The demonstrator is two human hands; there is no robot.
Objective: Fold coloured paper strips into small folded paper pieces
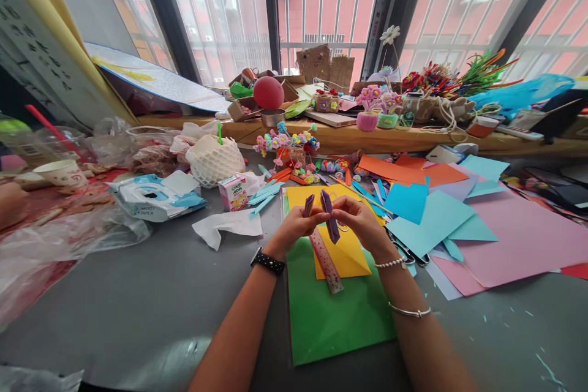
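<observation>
My left hand (299, 224) is closed, with a small folded purple paper piece (309, 203) sticking up from its fingers. My right hand (361, 218) pinches a longer folded purple paper strip (331, 226), and the left thumb tip meets this strip too. Both hands are above a yellow paper sheet (353, 262), which lies on green paper (342, 331). Under the hands, a clear ruler with a pinkish-red pattern (327, 262) lies slantwise across the sheets. Scissors (408, 251) are partly hidden beneath blue paper, right of my right hand.
Light-blue paper (429, 220) and pink paper (519, 239) spread across the right. On the left are a wet-wipes pack (154, 196), a crumpled tissue (227, 226) and a small pink box (233, 192). Colourful crafted flowers (287, 141) stand behind. Another person's hand (11, 202) shows at far left.
</observation>
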